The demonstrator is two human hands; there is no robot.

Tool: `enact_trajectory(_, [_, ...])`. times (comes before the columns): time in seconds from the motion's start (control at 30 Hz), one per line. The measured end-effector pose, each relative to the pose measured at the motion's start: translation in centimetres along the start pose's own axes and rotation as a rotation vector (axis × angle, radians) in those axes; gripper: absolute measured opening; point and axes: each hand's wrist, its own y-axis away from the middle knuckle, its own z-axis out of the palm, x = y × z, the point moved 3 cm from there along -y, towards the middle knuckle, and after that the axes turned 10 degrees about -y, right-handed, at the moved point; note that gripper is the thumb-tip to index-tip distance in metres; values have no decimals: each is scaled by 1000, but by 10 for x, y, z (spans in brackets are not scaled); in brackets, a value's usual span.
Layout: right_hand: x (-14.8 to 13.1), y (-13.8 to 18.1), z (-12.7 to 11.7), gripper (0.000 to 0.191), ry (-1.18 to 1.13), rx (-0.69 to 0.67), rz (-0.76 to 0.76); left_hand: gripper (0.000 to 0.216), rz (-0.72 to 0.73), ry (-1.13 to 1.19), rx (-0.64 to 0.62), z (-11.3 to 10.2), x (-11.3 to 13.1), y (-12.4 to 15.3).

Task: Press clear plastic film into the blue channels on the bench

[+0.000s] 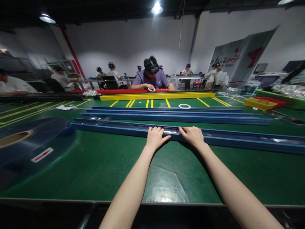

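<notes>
A long blue rail [238, 140] wrapped in clear film lies across the green table in front of me. My left hand [156, 137] rests on its near edge with fingers curled over the rail and the thumb stretched toward the right. My right hand [193, 136] sits beside it, fingers bent down onto the same rail, pressing the film. The two hands are a short gap apart. Whether either pinches the film I cannot make out.
More blue rails [176, 117] lie behind. A big roll of blue film [30, 143] sits at the left. A tape ring [184, 106] lies beyond. Opposite, a person in purple [151, 79] works at yellow and red rails [157, 95]. Yellow and red trays [260, 103] stand far right.
</notes>
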Motion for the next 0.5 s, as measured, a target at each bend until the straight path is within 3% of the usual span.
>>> enact_trajectory(0.3, [0,-4,2,61,-2,-112,18,40,-3,24,-4,-1,0,0])
enact_trajectory(0.5, [-1,1,3,52,-39,-33,-61,42,2,10,5,0,0,1])
